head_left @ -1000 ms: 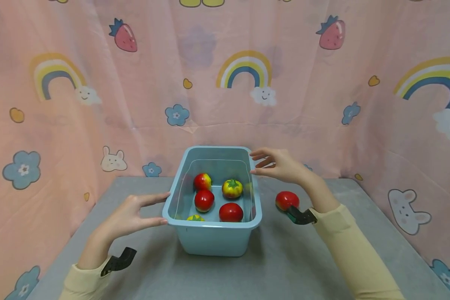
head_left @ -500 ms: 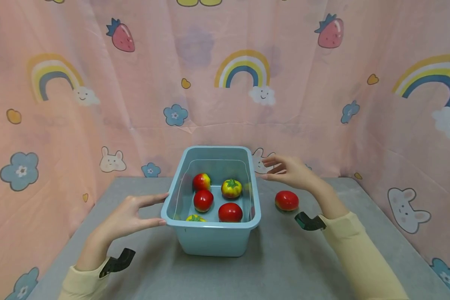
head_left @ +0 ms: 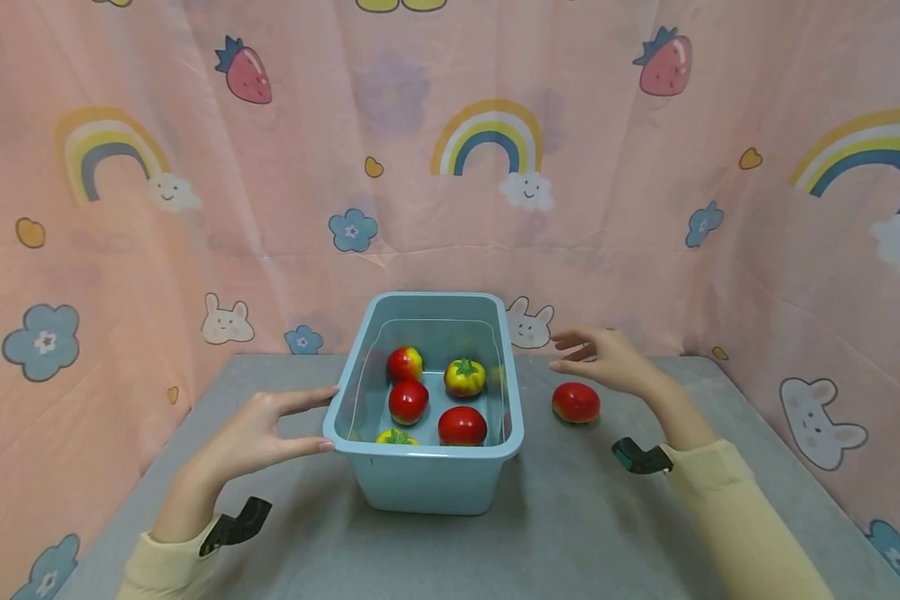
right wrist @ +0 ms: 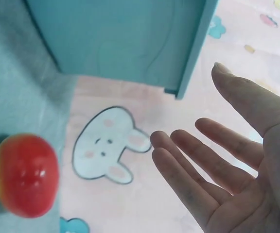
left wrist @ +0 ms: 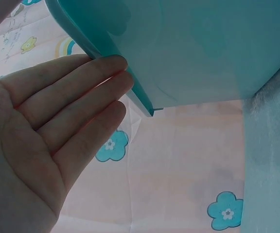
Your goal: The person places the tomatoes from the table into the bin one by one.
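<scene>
A light blue plastic bin [head_left: 429, 479] stands on the table with several glossy round toy fruits inside. Some look plain red, like this fruit [head_left: 462, 426]; a yellow-and-red one [head_left: 464, 377] bears a green leafy top. My left hand [head_left: 258, 437] touches the bin's left rim with straight fingers, which in the left wrist view lie against the lip [left wrist: 135, 94]. Right of the bin, my right hand [head_left: 603, 360] hangs in the air, fingers loosely bent and holding nothing. Just below it in the head view, a red toy fruit [head_left: 576, 402] rests on the table.
The grey table [head_left: 570, 533] extends around the bin. A pink cartoon-print curtain [head_left: 285, 225] encloses the back and both sides. On each sleeve cuff sits a black wrist camera, the left camera [head_left: 236, 527] and the right camera [head_left: 640, 457].
My right hand has moved away from the bin's right rim, rightward and slightly down toward the loose red fruit. The left hand has stayed at the left rim.
</scene>
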`<state>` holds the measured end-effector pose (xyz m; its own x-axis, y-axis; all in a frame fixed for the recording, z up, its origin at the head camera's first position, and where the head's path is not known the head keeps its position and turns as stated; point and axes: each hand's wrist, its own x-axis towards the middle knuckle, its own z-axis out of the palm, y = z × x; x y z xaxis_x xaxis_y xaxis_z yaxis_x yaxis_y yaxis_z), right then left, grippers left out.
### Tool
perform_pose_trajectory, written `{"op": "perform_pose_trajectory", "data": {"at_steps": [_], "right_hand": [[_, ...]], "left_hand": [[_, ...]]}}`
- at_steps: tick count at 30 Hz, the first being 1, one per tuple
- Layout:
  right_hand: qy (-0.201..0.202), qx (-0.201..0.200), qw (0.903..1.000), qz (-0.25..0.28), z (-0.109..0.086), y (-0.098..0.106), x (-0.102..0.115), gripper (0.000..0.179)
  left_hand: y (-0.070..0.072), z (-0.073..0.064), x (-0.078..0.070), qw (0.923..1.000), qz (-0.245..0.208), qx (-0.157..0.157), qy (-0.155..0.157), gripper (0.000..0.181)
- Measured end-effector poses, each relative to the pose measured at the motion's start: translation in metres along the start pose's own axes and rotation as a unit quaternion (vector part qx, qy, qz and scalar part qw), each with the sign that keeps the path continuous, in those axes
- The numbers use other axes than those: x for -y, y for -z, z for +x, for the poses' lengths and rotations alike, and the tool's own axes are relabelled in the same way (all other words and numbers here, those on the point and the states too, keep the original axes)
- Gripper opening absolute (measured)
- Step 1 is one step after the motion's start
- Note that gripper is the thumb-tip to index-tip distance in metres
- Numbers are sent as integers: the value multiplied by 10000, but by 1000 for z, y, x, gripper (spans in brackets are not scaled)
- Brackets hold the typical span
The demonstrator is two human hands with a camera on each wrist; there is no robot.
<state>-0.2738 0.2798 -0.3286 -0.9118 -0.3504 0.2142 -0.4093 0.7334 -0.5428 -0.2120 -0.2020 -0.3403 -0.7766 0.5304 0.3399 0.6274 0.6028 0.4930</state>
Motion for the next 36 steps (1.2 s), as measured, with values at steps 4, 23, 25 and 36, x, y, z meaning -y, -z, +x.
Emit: {"op": "perform_pose_trajectory", "data": {"at_steps": [4, 23, 25, 36], "right_hand": [[-183, 97, 9998, -84, -4, 0, -8, 54], [-527, 145, 9983, -197, -18, -12, -57, 56], [-545, 132, 9982, -227, -19, -13, -61, 55], [-1028, 149, 9946, -75, -22, -22, -83, 57]], "left_hand": [[0, -1, 0, 10000, 19, -16, -12, 61], [-1, 0, 2, 10000, -48, -6, 45, 61], [-1, 0, 2, 10000, -49, -13, 35, 61], [-2, 0, 3, 10000, -35, -31, 12, 60]]}}
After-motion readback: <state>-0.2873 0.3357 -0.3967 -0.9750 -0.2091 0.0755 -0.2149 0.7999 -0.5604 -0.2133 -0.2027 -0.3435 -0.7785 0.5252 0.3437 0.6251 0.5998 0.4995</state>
